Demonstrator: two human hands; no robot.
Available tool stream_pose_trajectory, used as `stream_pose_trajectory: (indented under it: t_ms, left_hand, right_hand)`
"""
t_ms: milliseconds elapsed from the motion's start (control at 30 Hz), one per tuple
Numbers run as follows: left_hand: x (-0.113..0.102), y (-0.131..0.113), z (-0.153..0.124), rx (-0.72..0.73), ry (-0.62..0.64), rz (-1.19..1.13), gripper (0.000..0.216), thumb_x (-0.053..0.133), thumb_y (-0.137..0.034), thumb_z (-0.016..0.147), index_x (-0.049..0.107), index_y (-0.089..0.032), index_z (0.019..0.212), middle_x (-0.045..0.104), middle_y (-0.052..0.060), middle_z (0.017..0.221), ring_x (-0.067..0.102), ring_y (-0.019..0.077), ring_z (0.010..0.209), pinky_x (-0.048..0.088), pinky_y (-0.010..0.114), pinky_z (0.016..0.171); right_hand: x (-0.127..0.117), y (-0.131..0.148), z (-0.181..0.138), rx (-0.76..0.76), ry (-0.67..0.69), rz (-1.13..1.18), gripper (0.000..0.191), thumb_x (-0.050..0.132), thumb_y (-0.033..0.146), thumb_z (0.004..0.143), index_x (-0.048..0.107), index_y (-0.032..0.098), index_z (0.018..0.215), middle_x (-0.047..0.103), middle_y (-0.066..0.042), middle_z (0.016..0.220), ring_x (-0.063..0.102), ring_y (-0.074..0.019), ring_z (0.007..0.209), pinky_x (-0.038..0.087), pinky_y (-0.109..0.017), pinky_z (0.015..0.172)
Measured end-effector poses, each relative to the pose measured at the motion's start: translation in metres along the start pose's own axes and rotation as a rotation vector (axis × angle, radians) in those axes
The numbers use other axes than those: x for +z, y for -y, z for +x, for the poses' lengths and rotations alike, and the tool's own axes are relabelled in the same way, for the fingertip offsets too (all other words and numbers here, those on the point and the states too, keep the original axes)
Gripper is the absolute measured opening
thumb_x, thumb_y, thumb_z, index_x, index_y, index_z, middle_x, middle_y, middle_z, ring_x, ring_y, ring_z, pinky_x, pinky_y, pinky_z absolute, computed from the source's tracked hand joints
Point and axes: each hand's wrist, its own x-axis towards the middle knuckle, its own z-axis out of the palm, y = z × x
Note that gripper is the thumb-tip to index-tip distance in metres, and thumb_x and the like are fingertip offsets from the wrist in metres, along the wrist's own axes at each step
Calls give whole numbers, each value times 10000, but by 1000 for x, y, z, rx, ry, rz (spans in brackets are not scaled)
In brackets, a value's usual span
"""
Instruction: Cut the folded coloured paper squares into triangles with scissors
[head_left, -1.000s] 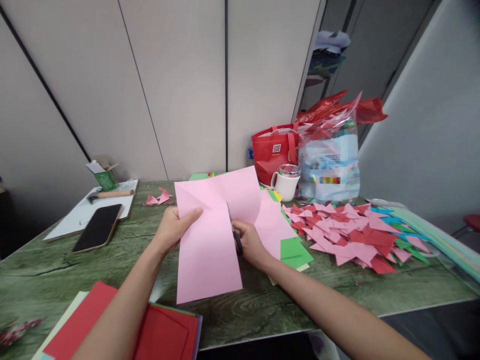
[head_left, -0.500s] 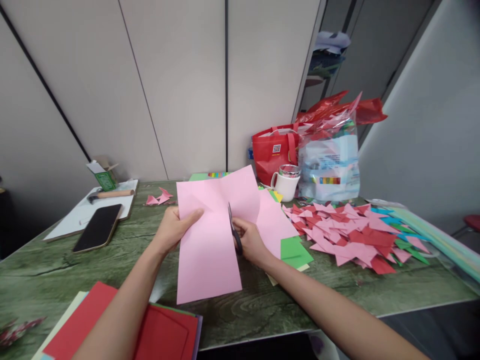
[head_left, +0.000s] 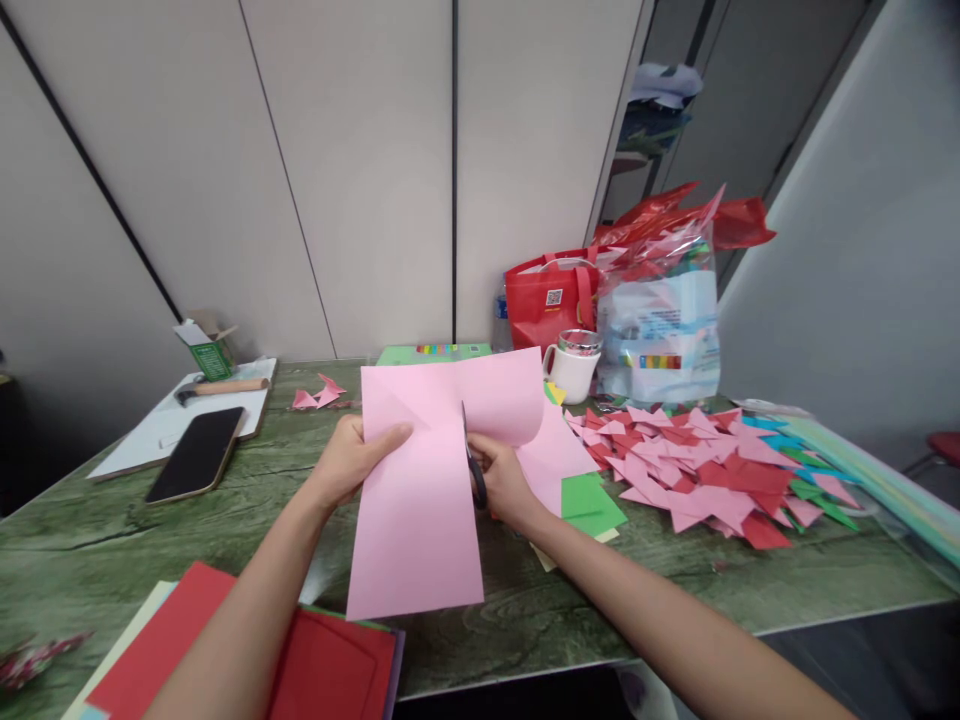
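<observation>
A large pink paper sheet (head_left: 416, 510) is held up over the table, cut from its near edge to beyond the middle. My left hand (head_left: 351, 462) pinches its left edge, thumb on top and fingers behind. My right hand (head_left: 502, 480) is closed round the dark handles of a pair of scissors (head_left: 475, 470). The blades point away from me at the end of the cut, partly hidden by the paper. To the right of the cut, the paper bends up and curls. Under it, another pink sheet (head_left: 555, 445) and a green sheet (head_left: 591, 505) lie on the table.
Pink and red paper stars (head_left: 697, 465) are heaped at the right. Behind stand a white mug (head_left: 574, 370), a red bag (head_left: 544, 310) and a clear plastic bag (head_left: 660, 320). At left lie a phone (head_left: 199, 453) and a hammer (head_left: 232, 387). Red paper (head_left: 330, 660) sits near me.
The sheet's right flap has swung lower and to the right, uncovering more of the green item behind. Both hands have shifted only slightly.
</observation>
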Motion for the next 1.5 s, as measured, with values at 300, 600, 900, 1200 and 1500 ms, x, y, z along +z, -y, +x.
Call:
stream_pose_trajectory:
  t_ms: [300, 600, 900, 1200, 1500]
  left_hand:
    - [0, 2, 0, -13, 21, -15, 306, 648, -398, 620, 613, -99, 676, 620, 48, 580, 536, 135, 456, 388, 209, 378]
    - [-1, 1, 0, -13, 16, -2, 323, 651, -409, 616, 608, -93, 664, 612, 46, 578, 533, 127, 452, 382, 204, 374]
    - [1, 0, -1, -21, 16, -32, 297, 656, -389, 614, 614, -97, 651, 610, 36, 573, 528, 119, 449, 384, 200, 375]
    - [1, 1, 0, -21, 22, -54, 276, 657, -377, 617, 617, -105, 646, 609, 31, 568, 519, 113, 445, 381, 197, 377]
    - [0, -1, -1, -1, 21, -7, 297, 644, -391, 617, 618, -100, 666, 628, 52, 584, 539, 141, 462, 387, 217, 390]
  right_hand:
    - [0, 0, 0, 29, -10, 7, 241, 610, 129, 603, 615, 150, 843, 657, -9, 736, 596, -160, 668, 475, -266, 621]
    - [0, -2, 0, 34, -17, -12, 227, 607, 139, 600, 613, 152, 826, 653, -1, 721, 594, -155, 640, 477, -270, 616]
    - [-1, -5, 0, 59, -21, -12, 234, 619, 181, 600, 608, 146, 831, 653, -5, 702, 590, -156, 621, 472, -267, 586]
    - [-1, -4, -1, 69, -31, -33, 172, 621, 203, 599, 605, 146, 760, 631, 15, 632, 561, -137, 564, 454, -245, 536]
    - [1, -3, -1, 133, -54, 16, 109, 607, 208, 590, 576, 148, 675, 539, 52, 499, 459, -84, 448, 377, -186, 417]
